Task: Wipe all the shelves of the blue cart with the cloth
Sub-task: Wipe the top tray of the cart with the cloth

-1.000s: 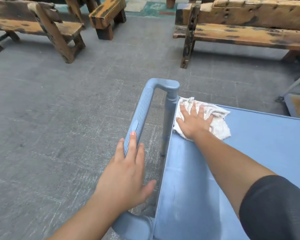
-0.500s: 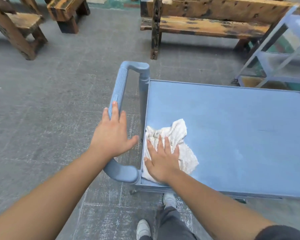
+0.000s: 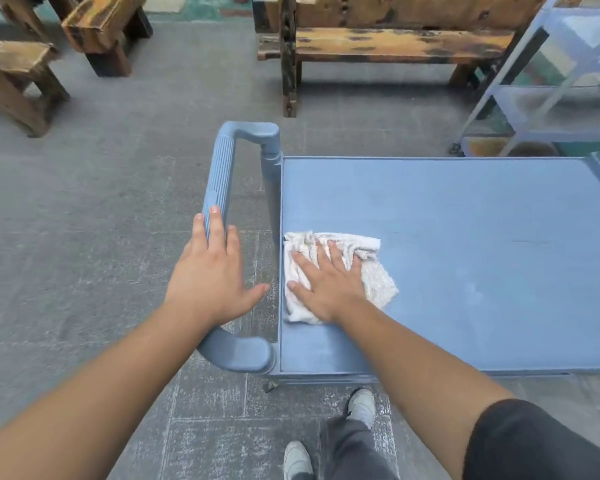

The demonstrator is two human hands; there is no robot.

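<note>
The rough grey concrete floor [image 3: 84, 220] spreads around the flat-topped blue plastic cart [image 3: 465, 271], which I take as my landmark. Beyond the cart's far edge stands a long weathered wooden bench [image 3: 395, 43], and past its handle end, further off, sit more dark timber benches [image 3: 97, 29]. Off the cart's far right corner is a pale blue wire-framed shelf trolley [image 3: 551, 91]; what lies on its lower levels is too blurred for me to tell. The cart's ribbed blue push handle [image 3: 219, 178] runs along its left end. My left hand [image 3: 215, 271] lies on that handle, fingers straight along the ribs, thumb spread out, not wrapped round it. My right hand [image 3: 326, 278] presses flat, fingers splayed and straight, on the crumpled white terry cloth [image 3: 374, 271], which lies on the cart's top shelf, close to the handle end and nearer the near edge. Below the cart's near edge show my grey trousers [image 3: 350, 448] and white shoes [image 3: 361, 407].
</note>
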